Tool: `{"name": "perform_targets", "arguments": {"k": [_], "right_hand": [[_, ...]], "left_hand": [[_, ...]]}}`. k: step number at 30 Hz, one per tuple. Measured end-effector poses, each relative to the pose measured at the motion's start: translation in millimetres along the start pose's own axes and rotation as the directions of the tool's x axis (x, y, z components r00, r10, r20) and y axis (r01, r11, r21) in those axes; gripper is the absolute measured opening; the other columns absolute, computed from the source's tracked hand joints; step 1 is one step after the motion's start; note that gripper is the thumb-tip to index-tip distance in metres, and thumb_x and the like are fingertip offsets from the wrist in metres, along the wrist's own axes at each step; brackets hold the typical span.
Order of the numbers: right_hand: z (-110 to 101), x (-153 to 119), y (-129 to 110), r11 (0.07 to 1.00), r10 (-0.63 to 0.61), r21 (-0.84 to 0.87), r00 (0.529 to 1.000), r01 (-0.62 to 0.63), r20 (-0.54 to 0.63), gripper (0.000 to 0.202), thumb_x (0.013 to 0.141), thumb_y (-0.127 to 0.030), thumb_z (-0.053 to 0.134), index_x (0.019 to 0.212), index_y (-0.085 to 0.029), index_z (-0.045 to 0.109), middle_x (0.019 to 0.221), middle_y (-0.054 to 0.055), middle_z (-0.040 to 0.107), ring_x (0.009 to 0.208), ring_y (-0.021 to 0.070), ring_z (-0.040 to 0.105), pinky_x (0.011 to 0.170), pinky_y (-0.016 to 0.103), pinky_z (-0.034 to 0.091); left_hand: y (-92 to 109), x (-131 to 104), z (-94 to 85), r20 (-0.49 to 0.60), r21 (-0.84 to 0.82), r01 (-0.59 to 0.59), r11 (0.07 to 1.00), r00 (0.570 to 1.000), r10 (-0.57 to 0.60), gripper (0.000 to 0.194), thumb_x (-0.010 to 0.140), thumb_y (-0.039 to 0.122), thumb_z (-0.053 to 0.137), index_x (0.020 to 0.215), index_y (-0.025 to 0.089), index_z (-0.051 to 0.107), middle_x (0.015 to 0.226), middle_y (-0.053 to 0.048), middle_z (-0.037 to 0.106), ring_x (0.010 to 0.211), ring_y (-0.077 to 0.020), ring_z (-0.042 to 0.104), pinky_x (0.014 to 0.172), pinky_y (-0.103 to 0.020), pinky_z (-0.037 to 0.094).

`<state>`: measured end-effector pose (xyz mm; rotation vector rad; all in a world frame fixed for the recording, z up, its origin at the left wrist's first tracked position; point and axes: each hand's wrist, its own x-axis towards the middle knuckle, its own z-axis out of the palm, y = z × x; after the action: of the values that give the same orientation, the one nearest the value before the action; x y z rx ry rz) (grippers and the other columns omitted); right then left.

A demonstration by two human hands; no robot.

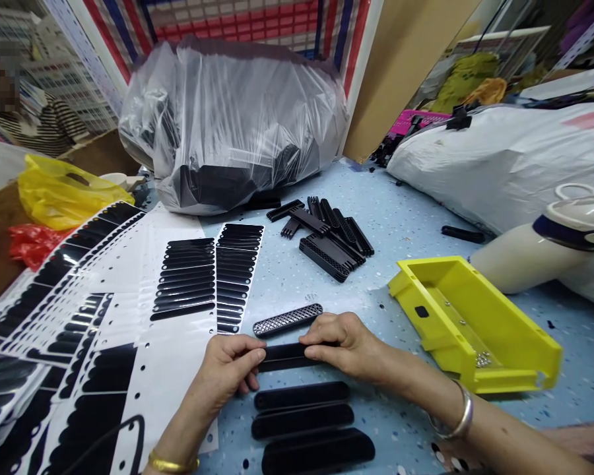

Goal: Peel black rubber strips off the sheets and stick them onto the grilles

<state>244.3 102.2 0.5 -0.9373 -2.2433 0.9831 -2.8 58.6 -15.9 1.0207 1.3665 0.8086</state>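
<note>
A long black plastic strip (284, 357) lies level between my hands. At its left end my left hand (231, 361) pinches it between thumb and fingers. My right hand (337, 343) grips the other end the same way. Just beyond it rests a black piece with a latticed face (288, 319). Nearer to me, three smooth black pieces lie in a column, the nearest a larger one (318, 452). White sheets of black strip-shaped stickers (185, 277) spread out to the left of my left hand.
Several black plastic pieces (327, 234) are heaped farther back. To the right stands a yellow bin (435, 316) with small metal bits inside. A large clear bag (237, 125) fills the back, and a white sack (505, 152) the right. A person in a striped sleeve (62, 122) is at far left.
</note>
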Motion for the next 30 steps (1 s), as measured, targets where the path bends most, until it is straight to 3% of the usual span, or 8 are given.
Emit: {"name": "perform_targets", "arguments": {"k": [7, 14, 21, 25, 30], "right_hand": [[5, 1, -1, 0.998, 0.065, 0.029, 0.997, -0.063, -0.052, 0.019, 0.089, -0.022, 0.061, 0.083, -0.020, 0.079, 0.071, 0.003, 0.072, 0.067, 0.0147, 0.066, 0.063, 0.025, 0.052], [14, 3, -4, 0.980, 0.189, -0.023, 0.967, -0.195, -0.171, 0.020, 0.084, -0.019, 0.058, 0.069, -0.018, 0.071, 0.065, 0.001, 0.071, 0.059, 0.0135, 0.063, 0.059, 0.024, 0.049], [-21, -11, -10, 0.962, 0.209, -0.105, 0.925, -0.253, -0.318, 0.030, 0.093, -0.028, 0.048, 0.073, -0.019, 0.068, 0.065, 0.002, 0.071, 0.061, 0.0162, 0.065, 0.058, 0.026, 0.050], [-26, -25, -13, 0.941, 0.220, -0.193, 0.937, -0.277, -0.272, 0.037, 0.093, -0.033, 0.048, 0.063, -0.019, 0.065, 0.054, 0.000, 0.061, 0.051, 0.0145, 0.058, 0.049, 0.025, 0.043], [-6, -32, -5, 0.951, 0.272, -0.085, 0.936, -0.296, -0.222, 0.019, 0.083, -0.033, 0.064, 0.083, -0.016, 0.071, 0.065, 0.002, 0.068, 0.057, 0.0149, 0.061, 0.052, 0.024, 0.047]], "left_hand": [[-3, 1, 0.0, 0.004, -0.004, 0.006, 1.000, 1.000, -0.006, 0.037, 0.065, 0.045, 0.078, 0.081, 0.012, 0.076, 0.045, 0.001, 0.059, 0.037, -0.0129, 0.059, 0.032, -0.016, 0.038], [14, -4, 2.8, -0.017, -0.013, 0.042, 0.999, 0.999, -0.042, 0.038, 0.059, 0.043, 0.080, 0.078, 0.011, 0.074, 0.046, 0.002, 0.059, 0.038, -0.0128, 0.060, 0.033, -0.016, 0.039], [7, -2, 2.8, -0.024, -0.005, -0.006, 1.000, 1.000, 0.005, 0.034, 0.062, 0.041, 0.078, 0.079, 0.012, 0.075, 0.045, 0.003, 0.059, 0.036, -0.0117, 0.059, 0.032, -0.016, 0.039], [-2, 2, 2.7, -0.016, -0.004, -0.033, 0.999, 0.999, 0.033, 0.031, 0.065, 0.041, 0.077, 0.078, 0.013, 0.075, 0.045, 0.003, 0.058, 0.035, -0.0107, 0.057, 0.032, -0.015, 0.038], [-4, 3, 2.1, -0.010, 0.003, -0.055, 0.998, 0.998, 0.055, 0.030, 0.066, 0.040, 0.075, 0.078, 0.013, 0.074, 0.043, 0.003, 0.057, 0.034, -0.0104, 0.056, 0.031, -0.015, 0.037]]}}
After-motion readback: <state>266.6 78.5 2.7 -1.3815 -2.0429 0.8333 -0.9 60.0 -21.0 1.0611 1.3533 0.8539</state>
